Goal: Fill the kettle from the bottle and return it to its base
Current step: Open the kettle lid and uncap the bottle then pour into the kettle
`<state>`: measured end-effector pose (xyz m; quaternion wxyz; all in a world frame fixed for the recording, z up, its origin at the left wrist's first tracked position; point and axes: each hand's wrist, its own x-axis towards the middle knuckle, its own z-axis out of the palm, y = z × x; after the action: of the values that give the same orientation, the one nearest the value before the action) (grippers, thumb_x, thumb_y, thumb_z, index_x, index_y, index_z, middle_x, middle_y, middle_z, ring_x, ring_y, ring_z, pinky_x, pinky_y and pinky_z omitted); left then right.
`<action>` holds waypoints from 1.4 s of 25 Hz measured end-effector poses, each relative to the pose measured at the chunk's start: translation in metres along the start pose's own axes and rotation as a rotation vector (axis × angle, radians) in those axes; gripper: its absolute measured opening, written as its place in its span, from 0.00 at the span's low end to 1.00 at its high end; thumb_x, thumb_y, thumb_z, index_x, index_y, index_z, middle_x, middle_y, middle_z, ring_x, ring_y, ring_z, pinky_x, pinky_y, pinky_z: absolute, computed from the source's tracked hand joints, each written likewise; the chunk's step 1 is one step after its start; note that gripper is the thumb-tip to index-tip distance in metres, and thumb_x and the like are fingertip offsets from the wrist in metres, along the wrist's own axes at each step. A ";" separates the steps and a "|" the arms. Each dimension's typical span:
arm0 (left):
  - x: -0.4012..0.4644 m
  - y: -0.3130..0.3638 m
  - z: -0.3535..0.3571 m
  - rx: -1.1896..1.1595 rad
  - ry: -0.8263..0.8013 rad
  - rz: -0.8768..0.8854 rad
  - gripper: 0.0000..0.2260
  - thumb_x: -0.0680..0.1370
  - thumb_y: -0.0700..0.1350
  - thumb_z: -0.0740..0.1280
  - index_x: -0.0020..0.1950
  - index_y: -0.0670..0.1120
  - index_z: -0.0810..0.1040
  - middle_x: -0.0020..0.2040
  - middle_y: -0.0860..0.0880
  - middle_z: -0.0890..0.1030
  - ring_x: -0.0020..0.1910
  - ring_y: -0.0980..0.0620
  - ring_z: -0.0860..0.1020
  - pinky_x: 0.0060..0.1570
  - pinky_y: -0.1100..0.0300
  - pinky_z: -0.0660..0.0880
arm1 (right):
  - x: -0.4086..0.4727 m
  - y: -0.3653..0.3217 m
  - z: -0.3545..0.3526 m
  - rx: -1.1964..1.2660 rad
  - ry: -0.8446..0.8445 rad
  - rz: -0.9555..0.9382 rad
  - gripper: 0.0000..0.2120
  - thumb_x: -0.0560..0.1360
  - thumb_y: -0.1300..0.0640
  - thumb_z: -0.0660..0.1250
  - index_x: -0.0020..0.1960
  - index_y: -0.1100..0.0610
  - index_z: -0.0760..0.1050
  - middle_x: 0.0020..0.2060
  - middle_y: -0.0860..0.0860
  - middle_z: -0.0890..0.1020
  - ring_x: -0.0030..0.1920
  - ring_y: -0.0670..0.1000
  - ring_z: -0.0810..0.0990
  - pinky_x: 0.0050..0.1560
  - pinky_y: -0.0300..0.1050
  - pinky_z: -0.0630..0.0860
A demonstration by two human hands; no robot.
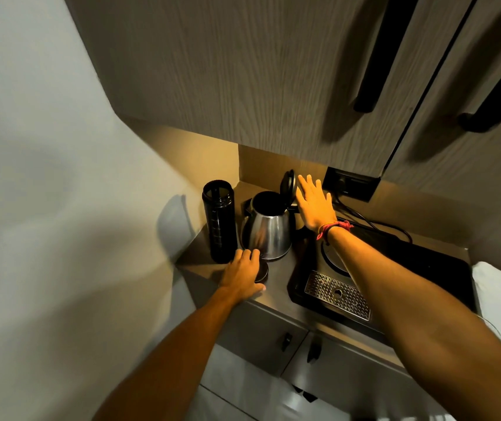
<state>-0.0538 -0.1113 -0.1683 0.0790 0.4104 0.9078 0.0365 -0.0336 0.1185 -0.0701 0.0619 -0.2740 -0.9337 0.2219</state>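
The steel kettle (269, 230) stands on the counter with its black lid (288, 184) flipped upright. To its left stands a tall black bottle (219, 221), uncapped. My left hand (243, 276) lies flat over a round dark cap (263, 273) on the counter in front of the kettle, thumb spread to the side. My right hand (316, 203) is spread open just right of the lid, above the kettle's handle, which it hides. The round kettle base (333, 258) sits in a black tray (425, 268) to the right, partly under my right forearm.
A perforated metal drip grate (337, 294) lies in the tray's front. A wall socket (351, 183) with black cords is behind the tray. Wooden cupboard doors (273, 71) hang low overhead. A white wall closes the left side. Cabinet doors with small knobs (287, 341) sit below.
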 end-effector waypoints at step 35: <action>0.017 -0.046 -0.100 -0.805 0.545 -0.316 0.32 0.65 0.50 0.80 0.64 0.47 0.71 0.57 0.47 0.81 0.55 0.45 0.80 0.55 0.48 0.79 | -0.014 -0.012 -0.016 -0.373 -0.163 -0.055 0.29 0.80 0.55 0.58 0.79 0.55 0.52 0.78 0.60 0.56 0.78 0.67 0.51 0.75 0.71 0.56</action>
<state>-0.1165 -0.1287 -0.0776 -0.0043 0.1809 0.8603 0.4766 -0.0243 0.1079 -0.0505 -0.0597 -0.2364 -0.9677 0.0649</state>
